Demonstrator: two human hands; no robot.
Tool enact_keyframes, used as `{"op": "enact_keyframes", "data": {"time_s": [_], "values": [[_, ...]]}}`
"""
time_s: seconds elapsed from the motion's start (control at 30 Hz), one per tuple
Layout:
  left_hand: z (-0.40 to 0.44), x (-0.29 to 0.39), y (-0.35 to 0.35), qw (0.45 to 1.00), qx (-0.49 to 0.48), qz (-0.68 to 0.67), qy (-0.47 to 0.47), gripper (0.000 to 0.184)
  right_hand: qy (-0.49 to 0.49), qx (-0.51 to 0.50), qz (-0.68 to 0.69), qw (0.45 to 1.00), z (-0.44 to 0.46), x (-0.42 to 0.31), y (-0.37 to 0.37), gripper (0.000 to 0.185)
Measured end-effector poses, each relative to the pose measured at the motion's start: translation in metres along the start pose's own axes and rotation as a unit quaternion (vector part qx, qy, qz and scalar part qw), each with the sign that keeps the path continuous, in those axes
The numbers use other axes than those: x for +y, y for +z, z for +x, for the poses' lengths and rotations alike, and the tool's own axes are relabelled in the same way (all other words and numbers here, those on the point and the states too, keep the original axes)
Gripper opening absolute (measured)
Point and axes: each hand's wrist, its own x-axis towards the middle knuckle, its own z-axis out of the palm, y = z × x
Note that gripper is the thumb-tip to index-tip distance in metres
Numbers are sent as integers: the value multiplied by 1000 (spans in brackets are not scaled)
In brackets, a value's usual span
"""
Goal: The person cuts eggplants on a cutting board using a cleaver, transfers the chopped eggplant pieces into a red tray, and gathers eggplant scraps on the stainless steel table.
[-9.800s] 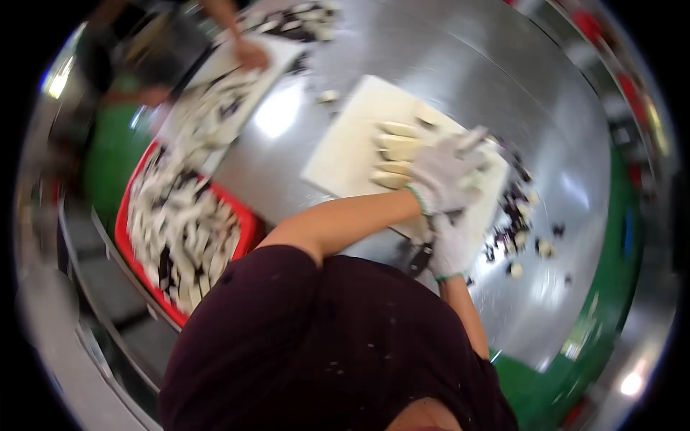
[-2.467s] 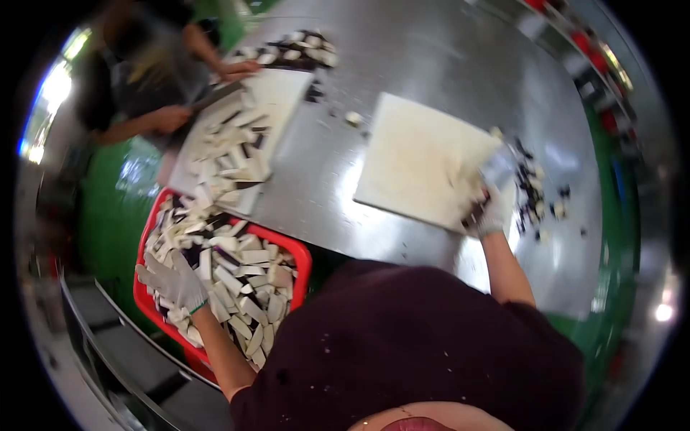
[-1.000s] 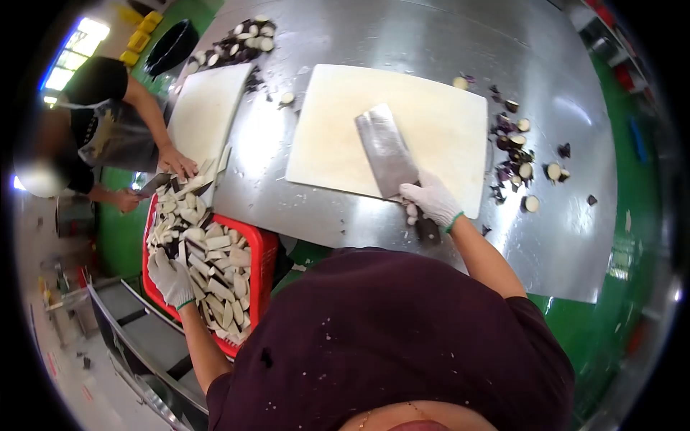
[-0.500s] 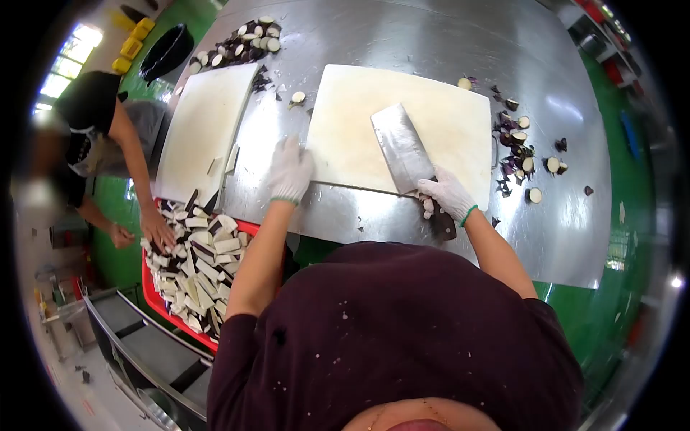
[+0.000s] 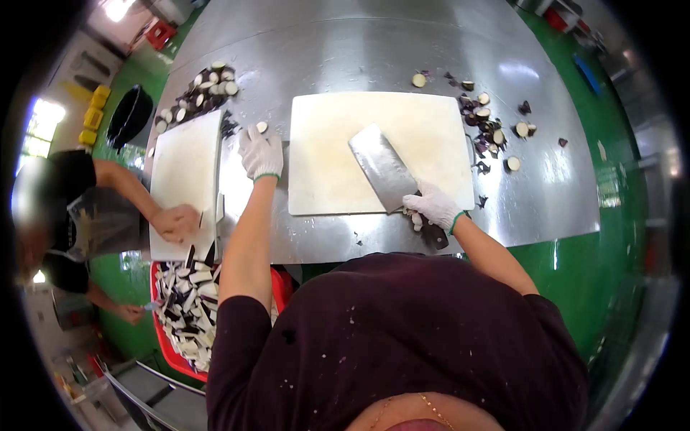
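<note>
My right hand, in a white glove, is closed round the dark handle of a cleaver. The broad blade lies over the lower middle of a white cutting board, pointing up and left. My left hand, also gloved, reaches over the steel table left of that board. Its fingers look stretched out, beside a round eggplant end piece, and I see nothing held in them.
A second cutting board lies to the left, with eggplant ends heaped behind it. More eggplant trimmings lie at right. Below stands a red basket of cut eggplant. A co-worker's hand is over the left board.
My left hand has moved forward and left, up to the eggplant end piece. The co-worker's hand has gone from the basket onto the left board. My view has shifted; the cleaver stays in my right hand.
</note>
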Motion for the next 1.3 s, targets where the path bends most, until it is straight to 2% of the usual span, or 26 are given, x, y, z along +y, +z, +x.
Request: {"op": "enact_keyframes", "data": {"time_s": [0.03,0.13,0.17,0.27,0.37,0.47,0.5,0.6,0.67,0.73,0.8,0.87,0.93,0.97,1.0,1.1,1.13,1.2,1.3], "values": [[-5,3,6,999,32,-3,30,55,2,7,-13,1000,-5,-4,2,21],[-29,29,25,999,5,3,-54,55,-7,13,-43,999,-19,-4,2,23],[-38,29,33,998,28,3,-48,59,-10,8,-37,999,-20,1,1,23],[-45,17,40,982,169,-89,7,48,18,7,-43,999,-35,-3,2,25],[-32,-31,29,974,-51,-26,218,32,34,26,-72,996,-46,0,-2,26],[-36,-29,6,958,-155,-51,236,22,39,18,-77,996,-53,8,-7,27],[-41,-30,6,955,-141,-23,259,22,39,10,-79,996,-54,9,-8,27],[-47,-28,7,960,-148,63,231,22,10,9,-60,998,-49,22,-10,26],[-22,-19,-2,960,-197,158,123,26,17,6,-64,998,-50,22,-10,25],[7,-56,13,983,-112,146,-3,35,59,7,-91,994,-58,7,-10,26],[-8,-10,-36,988,-22,140,66,43,-13,10,-59,998,-57,23,-8,24],[-18,16,-18,971,24,137,195,47,-11,10,-45,999,-66,20,-11,21],[-22,42,15,933,46,131,332,55,-55,60,50,995,-79,29,-12,26],[-32,52,32,932,14,79,353,57,-79,81,95,989,-83,32,-14,30],[-61,79,28,929,-18,29,369,59,-85,120,80,986,-93,31,-24,33],[-117,111,28,899,-96,39,424,61,-76,225,4,971,-140,44,-70,36],[-129,114,26,894,-125,62,426,63,-71,262,-37,962,-154,54,-92,33],[-145,115,21,880,-181,108,426,66,-77,341,-242,905,-182,92,-136,28],[-147,116,18,878,-191,124,420,65,76,289,-222,928,-241,78,-159,26]]}}
